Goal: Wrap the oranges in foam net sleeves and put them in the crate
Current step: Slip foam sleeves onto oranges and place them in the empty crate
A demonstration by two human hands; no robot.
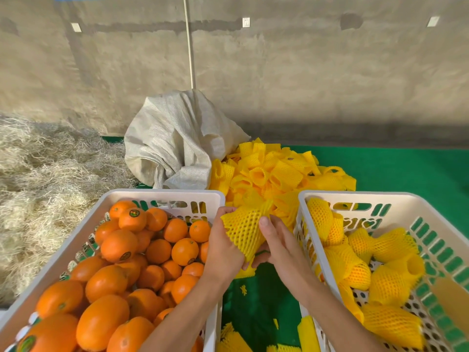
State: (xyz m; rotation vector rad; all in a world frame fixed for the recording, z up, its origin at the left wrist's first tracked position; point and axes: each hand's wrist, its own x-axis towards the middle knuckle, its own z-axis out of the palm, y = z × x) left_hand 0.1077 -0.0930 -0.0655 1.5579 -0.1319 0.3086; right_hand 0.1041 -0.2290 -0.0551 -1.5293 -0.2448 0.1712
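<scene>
Between two white crates, both my hands hold one orange stretched inside a yellow foam net sleeve (pixel 244 231). My left hand (pixel 223 247) grips it from the left side and below. My right hand (pixel 275 243) pinches the sleeve from the right, thumb on top. The left crate (pixel 162 196) is heaped with bare oranges (pixel 119 245). Several sleeved oranges (pixel 388 285) lie in the right crate (pixel 355 196). A pile of loose yellow sleeves (pixel 276 174) sits just beyond my hands.
A crumpled white woven sack (pixel 175 146) lies behind the left crate. Straw (pixel 43 179) covers the ground at left. Green cloth (pixel 406 168) covers the surface, with stray sleeves (pixel 308 334) between the crates. A concrete wall stands behind.
</scene>
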